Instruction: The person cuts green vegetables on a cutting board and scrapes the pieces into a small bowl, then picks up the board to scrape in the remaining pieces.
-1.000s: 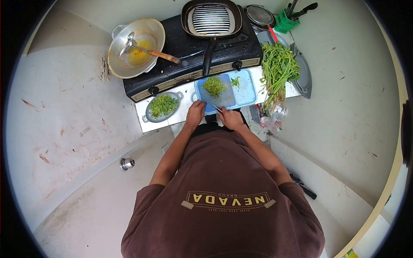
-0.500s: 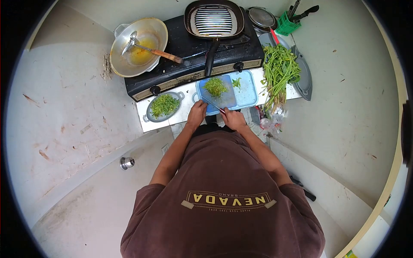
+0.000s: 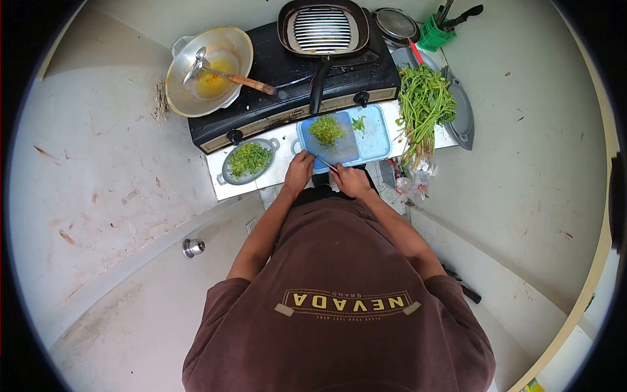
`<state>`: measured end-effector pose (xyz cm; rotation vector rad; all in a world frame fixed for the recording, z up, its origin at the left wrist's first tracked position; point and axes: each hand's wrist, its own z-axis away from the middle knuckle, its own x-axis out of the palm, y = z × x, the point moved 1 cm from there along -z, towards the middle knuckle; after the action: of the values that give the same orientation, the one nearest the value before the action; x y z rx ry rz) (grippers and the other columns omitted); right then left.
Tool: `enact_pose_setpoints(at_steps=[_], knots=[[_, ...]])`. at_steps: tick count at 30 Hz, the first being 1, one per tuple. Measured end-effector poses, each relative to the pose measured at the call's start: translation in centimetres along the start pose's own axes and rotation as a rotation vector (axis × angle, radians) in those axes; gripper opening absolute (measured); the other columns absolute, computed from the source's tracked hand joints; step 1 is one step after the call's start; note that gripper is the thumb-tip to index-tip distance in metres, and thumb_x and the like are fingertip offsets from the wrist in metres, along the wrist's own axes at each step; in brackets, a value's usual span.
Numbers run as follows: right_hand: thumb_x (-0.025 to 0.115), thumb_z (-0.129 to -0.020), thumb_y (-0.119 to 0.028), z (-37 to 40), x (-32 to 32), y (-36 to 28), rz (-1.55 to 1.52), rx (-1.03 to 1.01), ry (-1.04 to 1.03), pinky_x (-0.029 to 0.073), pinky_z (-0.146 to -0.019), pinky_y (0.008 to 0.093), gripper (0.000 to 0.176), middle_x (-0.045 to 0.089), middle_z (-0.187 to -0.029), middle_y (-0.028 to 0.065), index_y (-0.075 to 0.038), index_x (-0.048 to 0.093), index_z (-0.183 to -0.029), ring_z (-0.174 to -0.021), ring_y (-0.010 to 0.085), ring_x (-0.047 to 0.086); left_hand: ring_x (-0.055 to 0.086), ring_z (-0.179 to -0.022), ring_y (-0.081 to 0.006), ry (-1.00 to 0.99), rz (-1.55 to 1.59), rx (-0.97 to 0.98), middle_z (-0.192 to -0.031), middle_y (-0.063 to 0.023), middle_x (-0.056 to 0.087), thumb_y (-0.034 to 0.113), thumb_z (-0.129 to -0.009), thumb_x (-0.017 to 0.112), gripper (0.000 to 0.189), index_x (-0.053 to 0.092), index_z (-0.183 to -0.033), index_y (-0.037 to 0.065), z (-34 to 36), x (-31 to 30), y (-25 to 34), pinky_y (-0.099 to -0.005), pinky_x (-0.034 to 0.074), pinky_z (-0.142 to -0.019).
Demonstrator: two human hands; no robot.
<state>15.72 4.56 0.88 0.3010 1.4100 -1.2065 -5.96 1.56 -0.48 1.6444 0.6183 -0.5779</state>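
A knife [image 3: 322, 160] is held in my right hand [image 3: 351, 181], its blade pointing up and left over the near edge of the blue cutting board [image 3: 343, 151]. My left hand [image 3: 299, 171] is closed at the board's lower left corner, beside the blade tip; whatever its fingers hold is too small to tell. Chopped greens [image 3: 326, 131] lie heaped on the board. The board rests in a light blue tray [image 3: 379, 138], where a few loose leaves [image 3: 358, 124] lie. At the left, a grey oval dish [image 3: 225, 171] holds more chopped greens [image 3: 250, 159].
Behind the tray stands a black stove [image 3: 274, 85] with a square grill pan [image 3: 356, 49]. A wok [image 3: 176, 75] with a ladle [image 3: 238, 79] is at left. Long-stemmed greens [image 3: 424, 104] lie at right, near a green basket [image 3: 432, 36] of knives.
My right hand has shifted slightly left with the knife, whose tip is now closer to my left fingers. The heap and the dish look the same.
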Motion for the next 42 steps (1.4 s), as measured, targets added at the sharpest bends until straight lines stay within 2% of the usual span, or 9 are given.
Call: enact_pose_setpoints(at_steps=[4,13,19,25,37,42], knots=[[0.056,-0.103,-0.036,-1.3,0.3,-0.3,0.035,-0.018,0.015,0.057,-0.06,0.0542,0.038,0.069,-0.068,0.022,0.001,0.062,-0.109,-0.065,0.0433,0.07,0.065,-0.089,-0.0378,0.051,0.021,0.018,-0.092,-0.0186,0.061,-0.004,-0.087,0.066,0.019,0.072,-0.105,-0.004,0.0,0.0,0.4,-0.0461,0.054,-0.08],[0.055,-0.104,-0.038,0.1,-0.4,1.3,0.011,0.059,-0.029,0.056,-0.065,0.0577,0.038,0.07,-0.073,0.0245,-0.001,0.061,-0.11,-0.07,0.0462,0.07,0.066,-0.086,-0.0377,0.021,0.044,-0.095,-0.092,-0.0179,0.062,-0.001,-0.092,0.065,0.017,0.073,-0.107,-0.003,0.2,0.2,0.2,-0.0454,0.054,-0.077],[0.053,-0.105,-0.04,0.0,-1.6,0.2,-0.05,0.064,-0.076,0.056,-0.068,0.0577,0.041,0.07,-0.076,0.0262,-0.001,0.062,-0.112,-0.074,0.0468,0.07,0.065,-0.083,-0.0402,0.119,0.134,-0.152,-0.091,-0.0191,0.06,0.0,-0.095,0.064,0.012,0.072,-0.103,-0.001,0.2,0.9,-0.3,-0.0471,0.053,-0.076],[0.053,-0.105,-0.041,0.6,-1.1,0.0,-0.058,0.069,-0.088,0.055,-0.069,0.0576,0.042,0.07,-0.075,0.0265,0.0,0.063,-0.112,-0.074,0.0469,0.07,0.065,-0.083,-0.0405,0.082,0.082,-0.167,-0.091,-0.0196,0.061,0.001,-0.095,0.065,0.01,0.071,-0.102,-0.002,0.2,0.5,0.3,-0.0472,0.053,-0.075],[0.054,-0.104,-0.036,-0.9,0.6,-0.2,0.036,-0.036,-0.005,0.056,-0.06,0.0527,0.044,0.07,-0.071,0.0227,0.006,0.061,-0.112,-0.066,0.042,0.071,0.065,-0.095,-0.0378,0.021,-0.13,0.053,-0.1,-0.0179,0.064,-0.005,-0.086,0.065,0.021,0.07,-0.106,-0.002,1.1,0.7,-0.3,-0.0449,0.055,-0.086],[0.054,-0.104,-0.036,0.1,0.3,0.5,0.025,0.001,0.026,0.056,-0.061,0.0539,0.043,0.069,-0.07,0.0226,0.005,0.062,-0.112,-0.066,0.043,0.07,0.065,-0.092,-0.0388,0.017,-0.052,-0.012,-0.098,-0.0194,0.063,-0.003,-0.089,0.064,0.02,0.069,-0.108,-0.002,1.0,0.4,-0.4,-0.0463,0.055,-0.085]])
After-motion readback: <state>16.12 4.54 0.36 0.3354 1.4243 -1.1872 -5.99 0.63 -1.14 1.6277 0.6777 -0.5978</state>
